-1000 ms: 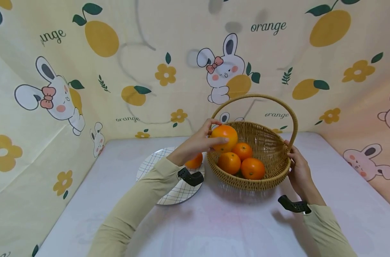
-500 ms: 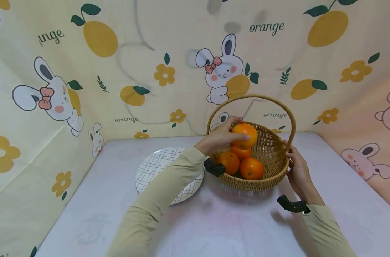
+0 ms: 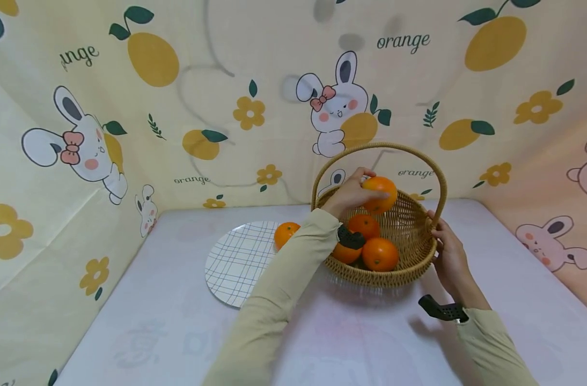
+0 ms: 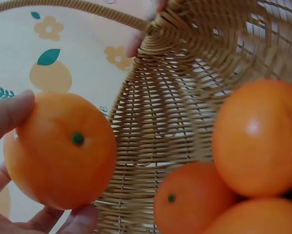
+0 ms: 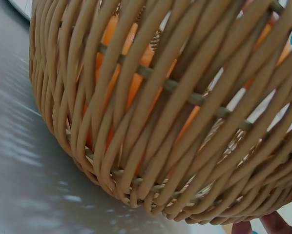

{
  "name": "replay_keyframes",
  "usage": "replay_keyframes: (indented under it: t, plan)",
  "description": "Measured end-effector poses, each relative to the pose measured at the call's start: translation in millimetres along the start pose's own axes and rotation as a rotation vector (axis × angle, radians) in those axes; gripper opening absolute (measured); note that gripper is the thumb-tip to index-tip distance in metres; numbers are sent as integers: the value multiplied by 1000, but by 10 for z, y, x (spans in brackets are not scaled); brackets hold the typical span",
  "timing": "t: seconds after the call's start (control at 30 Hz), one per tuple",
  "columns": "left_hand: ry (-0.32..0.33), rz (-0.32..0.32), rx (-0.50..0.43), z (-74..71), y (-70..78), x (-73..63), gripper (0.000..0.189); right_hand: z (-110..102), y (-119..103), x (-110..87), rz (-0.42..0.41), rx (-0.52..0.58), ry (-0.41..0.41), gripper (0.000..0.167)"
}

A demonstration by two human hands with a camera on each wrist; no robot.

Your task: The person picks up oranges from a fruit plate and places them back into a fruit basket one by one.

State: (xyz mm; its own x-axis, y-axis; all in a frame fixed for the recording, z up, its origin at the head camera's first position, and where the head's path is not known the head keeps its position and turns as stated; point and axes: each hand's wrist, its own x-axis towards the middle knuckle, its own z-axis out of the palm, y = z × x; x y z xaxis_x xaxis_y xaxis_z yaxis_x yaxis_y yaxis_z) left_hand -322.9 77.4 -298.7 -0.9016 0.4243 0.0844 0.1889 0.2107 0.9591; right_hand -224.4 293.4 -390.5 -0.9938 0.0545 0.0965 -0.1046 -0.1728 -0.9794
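My left hand [image 3: 349, 195] grips an orange [image 3: 382, 195] above the far part of a wicker basket [image 3: 411, 228]. In the left wrist view the thumb lies on one side of this orange [image 4: 63, 151] and the fingertips [image 4: 85, 219] curl under it, its green stem spot showing. Below, three oranges lie together in the basket, among them a front one [image 3: 380, 254] and a rear one [image 3: 364, 226]; the left wrist partly covers the third. At the basket's right side, my right hand [image 3: 450, 252] holds the rim by the handle's foot.
Left of the basket, a white checked plate [image 3: 240, 262] carries one orange [image 3: 286, 234], partly behind the left sleeve. The basket's tall arched handle [image 3: 382, 145] rises over the opening. A patterned cloth [image 3: 269, 118] hangs right behind the table [image 3: 351, 343].
My left hand has carried its orange rightward, from the basket's left rim to over its far middle. The right hand has stayed at the rim. The plate's orange shows again from behind the arm.
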Motion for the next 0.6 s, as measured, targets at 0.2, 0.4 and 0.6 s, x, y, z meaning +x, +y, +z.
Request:
replay_keyframes:
  t: [0.2,0.4,0.6]
  plan:
    - [52,-41,-77,208,-22,132,50,0,-2,-3,0,-3,-11,51]
    - [-2,-99,-166,346,-74,170,51,-2,-8,-13,10,-1,-7,52]
    - [-94,-167,-123,376,-139,143,49,-2,-15,-18,34,-7,3,52]
